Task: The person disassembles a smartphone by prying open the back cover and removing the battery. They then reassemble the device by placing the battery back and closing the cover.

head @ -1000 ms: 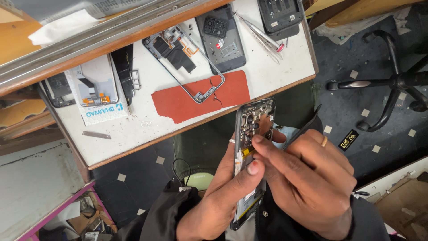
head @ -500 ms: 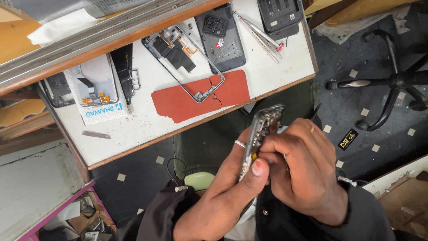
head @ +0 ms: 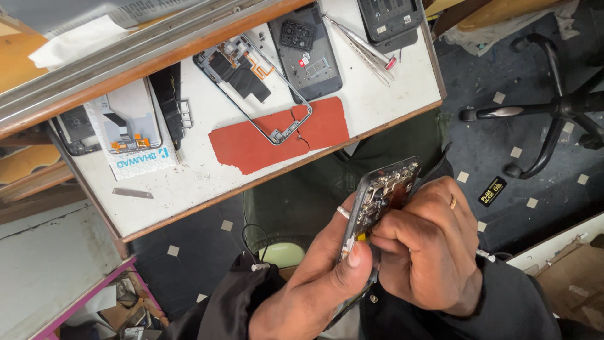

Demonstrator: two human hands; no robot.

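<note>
An opened phone with its circuit boards exposed is held tilted over my lap, below the table edge. My left hand grips it from below, thumb pressed along its lower side and a ring on one finger. My right hand wraps the phone's right side, fingertips pinched on the exposed inside near the middle. Whether a tool is in those fingers is hidden.
A white worktable carries a red mat, a bare phone frame, a dark back cover, tweezers, another phone part and a screen on a packet. An office chair base stands on the dark floor at right.
The phone has turned from face-on to more edge-on and tilted right. My right hand slid from its middle to its right side, and both hands dropped slightly.
</note>
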